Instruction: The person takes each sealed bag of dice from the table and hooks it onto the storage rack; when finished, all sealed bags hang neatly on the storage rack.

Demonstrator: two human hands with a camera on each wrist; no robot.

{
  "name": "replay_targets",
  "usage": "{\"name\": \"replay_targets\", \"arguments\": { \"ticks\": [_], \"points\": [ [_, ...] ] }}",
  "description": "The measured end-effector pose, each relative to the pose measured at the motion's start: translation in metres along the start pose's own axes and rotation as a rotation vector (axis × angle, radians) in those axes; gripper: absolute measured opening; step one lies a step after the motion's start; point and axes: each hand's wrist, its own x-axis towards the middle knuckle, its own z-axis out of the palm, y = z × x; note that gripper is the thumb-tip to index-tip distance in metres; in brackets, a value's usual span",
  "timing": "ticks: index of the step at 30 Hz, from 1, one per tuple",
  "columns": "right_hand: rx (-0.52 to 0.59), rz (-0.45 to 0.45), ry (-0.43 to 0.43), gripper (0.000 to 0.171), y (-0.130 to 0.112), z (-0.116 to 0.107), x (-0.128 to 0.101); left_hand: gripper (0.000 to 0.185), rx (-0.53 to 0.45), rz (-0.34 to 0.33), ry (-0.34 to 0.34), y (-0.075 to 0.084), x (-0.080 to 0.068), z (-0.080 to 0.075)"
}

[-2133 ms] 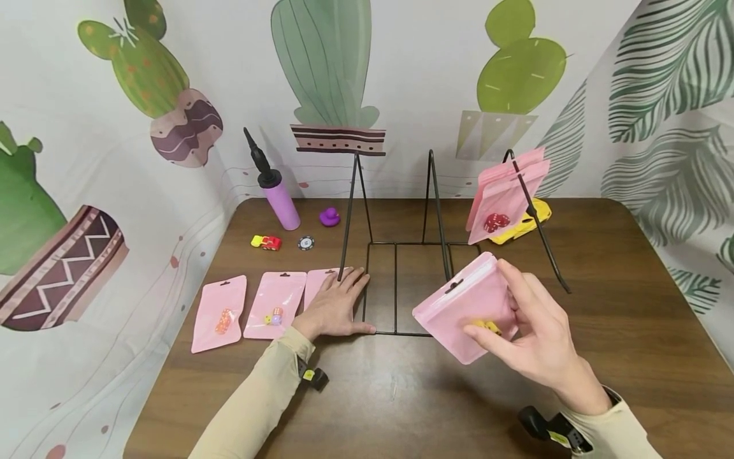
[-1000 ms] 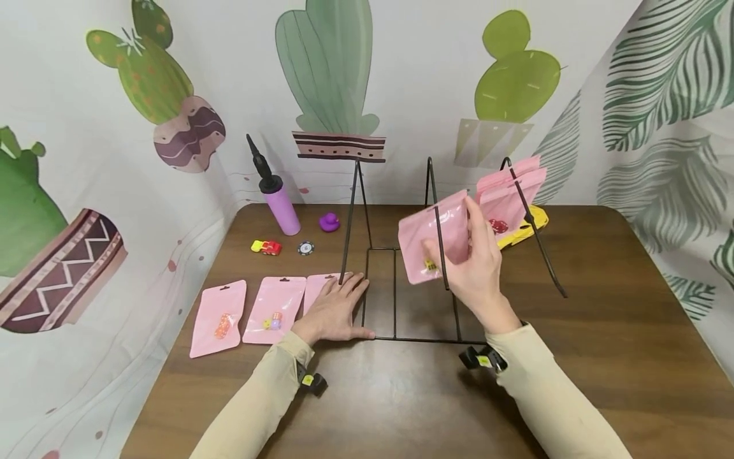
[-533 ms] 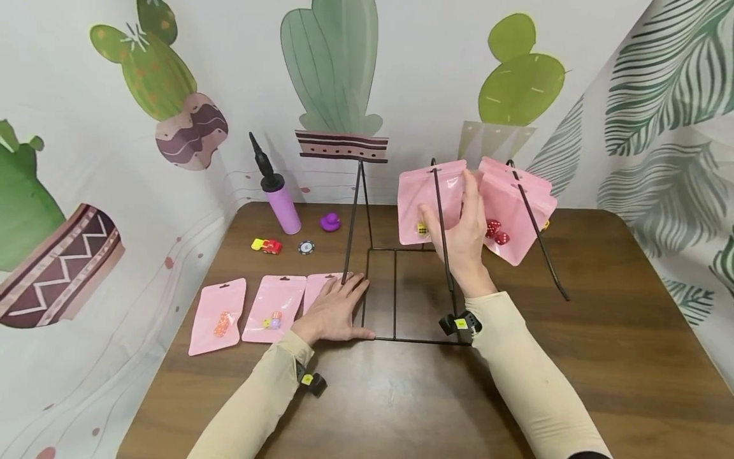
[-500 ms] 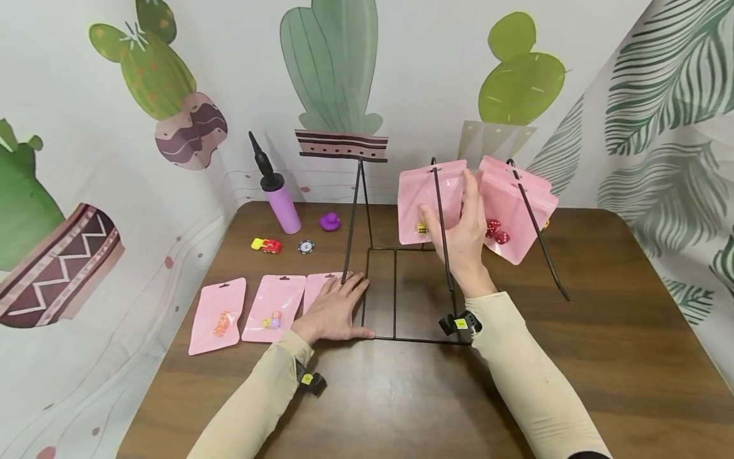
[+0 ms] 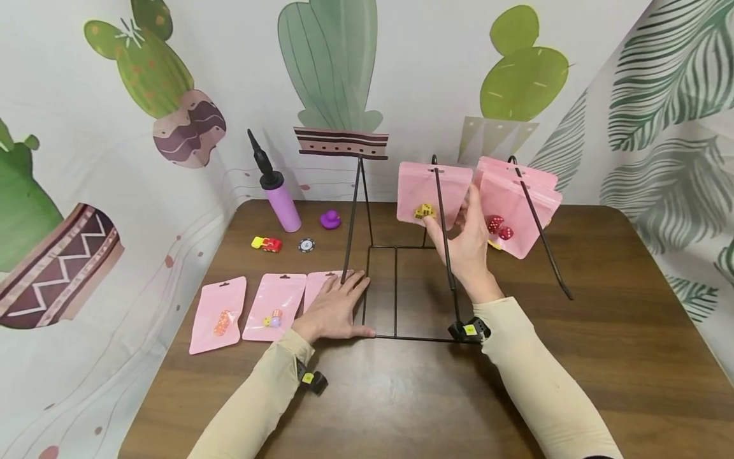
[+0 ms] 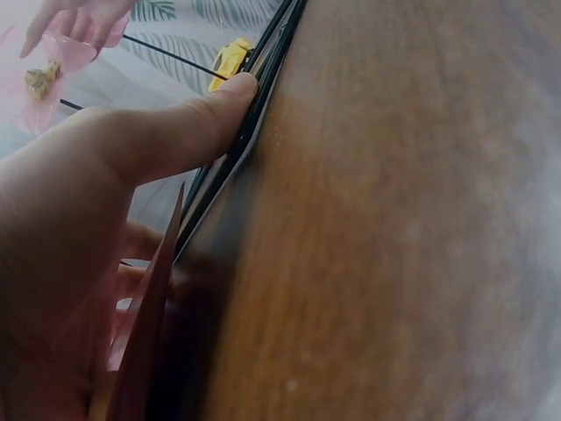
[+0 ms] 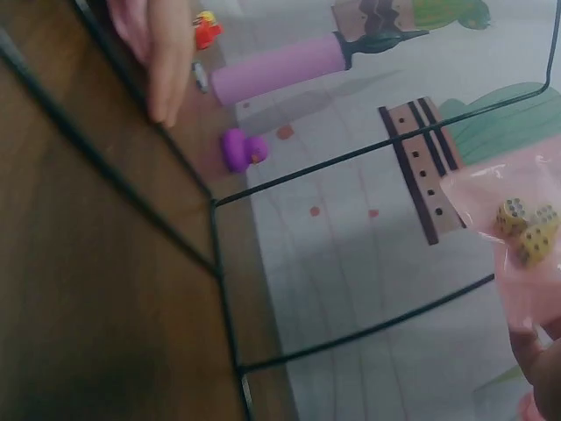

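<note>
In the head view my right hand [image 5: 467, 245] pinches the lower part of a pink zip pouch [image 5: 415, 185], thumb in front and fingers behind. Yellow dice [image 5: 424, 211] show through it, and in the right wrist view too [image 7: 529, 230]. The middle prong of the black wire rack [image 5: 395, 290] runs through the pouch's hang hole. My left hand [image 5: 335, 309] lies with fingers spread, over the rack's left base and part of a pink pouch [image 5: 317, 284] flat on the table. In the left wrist view its thumb [image 6: 188, 127] rests along the rack's wire.
Pink pouches with red dice [image 5: 510, 213] hang on the right prong, partly hiding a yellow toy car [image 6: 230, 63]. Pouches with orange dice [image 5: 215, 306] and mixed dice [image 5: 281, 293] lie left. Behind stand a purple pump [image 5: 281, 207], duck [image 5: 330, 220], red-yellow car [image 5: 266, 244] and poker chip [image 5: 306, 245].
My right hand has carried the yellow-dice pouch from the front right up onto the middle prong, its lower edge now tipped up slightly. The left hand has stayed in place.
</note>
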Motion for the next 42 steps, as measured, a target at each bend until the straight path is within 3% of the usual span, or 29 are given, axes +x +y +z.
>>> {"name": "replay_targets", "arguments": {
  "ticks": [14,21,30,37,42],
  "points": [
    [-0.158,0.185,-0.311,0.084,0.018,-0.04,-0.042,0.116,0.027,-0.019,-0.03,0.0,0.001,0.0],
    [-0.157,0.208,-0.433,0.086,0.022,-0.057,-0.058,0.117,0.02,-0.013,-0.019,0.0,-0.001,0.0],
    [-0.253,0.22,-0.603,0.082,0.025,-0.082,-0.075,0.116,0.02,0.007,-0.022,-0.002,-0.001,-0.002],
    [-0.44,0.341,-0.891,0.101,0.029,-0.103,-0.082,0.116,0.014,0.013,-0.021,-0.001,-0.002,-0.001],
    [-0.531,0.329,-0.974,0.11,0.03,-0.115,-0.086,0.116,0.006,0.007,-0.004,0.0,-0.002,0.0]
  ]
}}
